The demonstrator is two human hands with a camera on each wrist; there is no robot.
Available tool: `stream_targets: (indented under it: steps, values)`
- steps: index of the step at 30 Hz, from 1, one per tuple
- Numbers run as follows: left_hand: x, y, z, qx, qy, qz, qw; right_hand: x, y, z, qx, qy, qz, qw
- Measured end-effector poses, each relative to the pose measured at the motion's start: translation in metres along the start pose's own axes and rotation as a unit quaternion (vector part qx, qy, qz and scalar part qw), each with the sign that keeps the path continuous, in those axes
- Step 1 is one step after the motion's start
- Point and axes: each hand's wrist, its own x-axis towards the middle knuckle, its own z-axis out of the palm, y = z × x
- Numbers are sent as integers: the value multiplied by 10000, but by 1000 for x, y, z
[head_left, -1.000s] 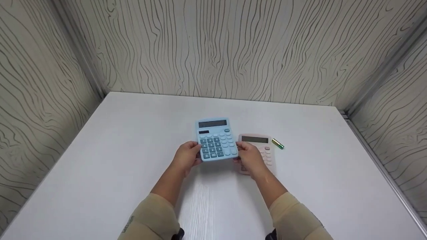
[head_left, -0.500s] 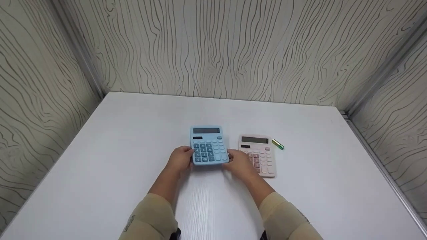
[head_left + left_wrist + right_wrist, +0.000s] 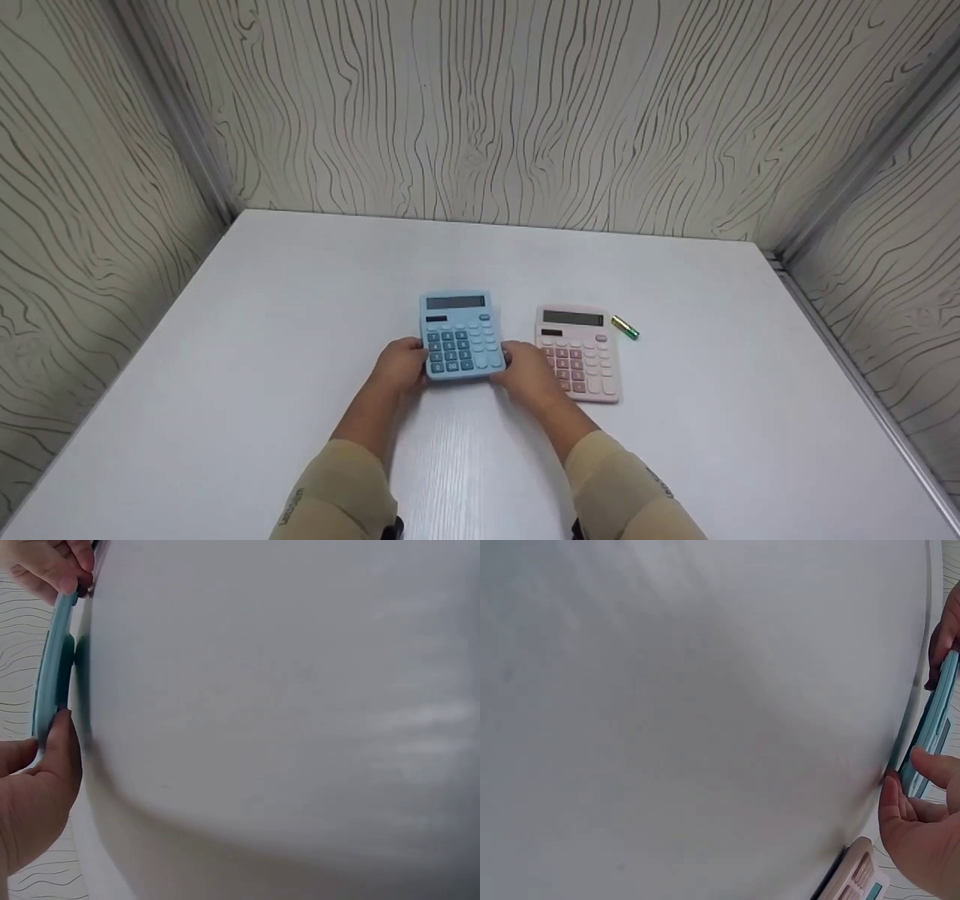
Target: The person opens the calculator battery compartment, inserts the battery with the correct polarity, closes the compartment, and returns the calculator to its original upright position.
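Observation:
Between both hands is a light blue calculator (image 3: 461, 330), face up with its display toward the back wall. My left hand (image 3: 399, 366) grips its left edge near the lower corner, thumb on the upper side and fingers underneath. On the opposite edge, my right hand (image 3: 529, 373) pinches the lower right corner. The left wrist view shows the blue calculator (image 3: 54, 667) edge-on, close over the tabletop, with its shadow beneath. A pink calculator (image 3: 596, 360) lies just right of the blue one; my right hand overlaps its lower left keys in the head view.
A green and gold battery (image 3: 625, 328) lies beside the pink calculator's upper right corner. The white table (image 3: 262, 360) is bordered by wood-grain patterned panels (image 3: 465, 112) at the back and both sides.
Both hands have carried the blue calculator left and down toward the table, bringing it out from beside the pink calculator's edge. More of the pink calculator's keys now show.

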Motion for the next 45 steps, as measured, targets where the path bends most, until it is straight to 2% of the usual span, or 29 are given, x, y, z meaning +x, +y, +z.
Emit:
stream_targets:
  steps: [4,7,11,22,26,32,35,40,45]
  values:
    - [1,0,3,219,147,-60,9996,1,-1,1,-119,114,-110,9998]
    - [0,3,5,797,291,39,9964,1,-1,3,-260,220,-206,9992]
    - [-3,5,5,1614,512,180,9854,1,-1,6,-455,259,-331,9981]
    - [-13,8,3,2197,688,234,9728,-2,-3,10,-801,220,-353,9959]
    - [-15,8,1,2276,690,272,9709,-2,-4,10,-864,165,-412,9953]
    - [-15,10,-2,2173,671,198,9736,-2,-3,9,-928,179,-589,9938]
    - [-15,11,-4,2098,714,127,9750,-3,-2,6,-907,172,-530,9943]
    - [-13,17,-6,2001,846,202,9759,-3,-3,-7,-786,93,-247,9966]
    - [-12,28,-4,1990,985,317,9745,-2,-2,-27,-836,182,-188,9962]
